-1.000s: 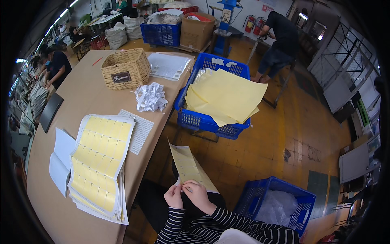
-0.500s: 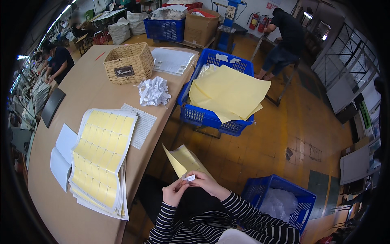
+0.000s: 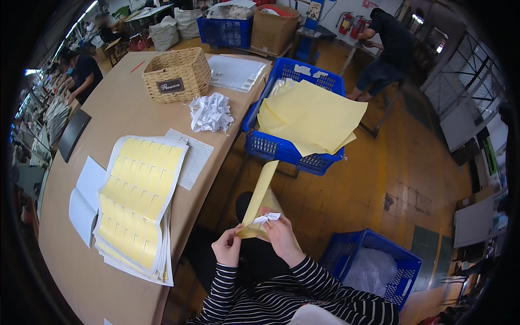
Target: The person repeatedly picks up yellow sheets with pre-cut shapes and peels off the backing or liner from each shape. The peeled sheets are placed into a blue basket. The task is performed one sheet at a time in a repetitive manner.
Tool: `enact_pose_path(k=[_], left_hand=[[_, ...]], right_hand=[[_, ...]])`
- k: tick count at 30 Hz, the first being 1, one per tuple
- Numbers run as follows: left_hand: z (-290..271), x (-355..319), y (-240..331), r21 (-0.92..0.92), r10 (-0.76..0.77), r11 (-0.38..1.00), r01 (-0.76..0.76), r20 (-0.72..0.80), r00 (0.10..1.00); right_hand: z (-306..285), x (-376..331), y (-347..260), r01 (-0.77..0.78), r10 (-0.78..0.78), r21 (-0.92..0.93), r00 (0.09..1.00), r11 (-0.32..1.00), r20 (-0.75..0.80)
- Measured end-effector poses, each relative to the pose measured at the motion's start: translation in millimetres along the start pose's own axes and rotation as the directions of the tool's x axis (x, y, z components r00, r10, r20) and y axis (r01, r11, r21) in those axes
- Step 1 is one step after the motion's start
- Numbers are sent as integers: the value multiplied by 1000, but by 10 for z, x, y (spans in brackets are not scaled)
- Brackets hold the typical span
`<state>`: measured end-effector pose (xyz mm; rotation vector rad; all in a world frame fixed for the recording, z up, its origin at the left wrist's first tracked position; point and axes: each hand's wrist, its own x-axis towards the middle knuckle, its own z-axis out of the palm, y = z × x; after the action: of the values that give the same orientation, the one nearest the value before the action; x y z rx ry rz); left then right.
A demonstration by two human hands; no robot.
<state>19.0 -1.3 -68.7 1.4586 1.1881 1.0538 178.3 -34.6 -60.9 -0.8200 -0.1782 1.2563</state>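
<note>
My left hand (image 3: 227,248) is closed, its fingertips pinching the near edge of a curled yellow paper sheet (image 3: 259,192) over my lap. The sheet stands up in a narrow roll that leans away from me. In my right hand (image 3: 285,238), a small white folded label (image 3: 271,216) is pinched between thumb and fingers, close beside the yellow sheet. A thin white strip runs from the label toward the sheet; whether the two are joined cannot be made out.
On the table (image 3: 116,97) at left lie yellow label sheets (image 3: 138,203), white folded paper (image 3: 84,200), white strips (image 3: 211,112) and a wicker basket (image 3: 177,76). Yellow sheets (image 3: 311,116) top a blue crate (image 3: 325,165). Another blue crate (image 3: 336,254) holds clear plastic. One person (image 3: 387,49) works behind.
My hands have moved apart. The right has shifted right with the white label, the left has gone to the yellow sheet's edge, and the sheet now curls upward.
</note>
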Motion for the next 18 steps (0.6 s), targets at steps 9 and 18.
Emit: enact_pose_path(k=[9,18], left_hand=[[-19,15,213,243,99,963,-118,90,991],[-463,48,-95,-430,-388,843,325,-66,919]], right_hand=[[37,-42,-30,-54,57,-56,997,997,59],[-577,298,-1121,445,-395,348,895,825,-209]])
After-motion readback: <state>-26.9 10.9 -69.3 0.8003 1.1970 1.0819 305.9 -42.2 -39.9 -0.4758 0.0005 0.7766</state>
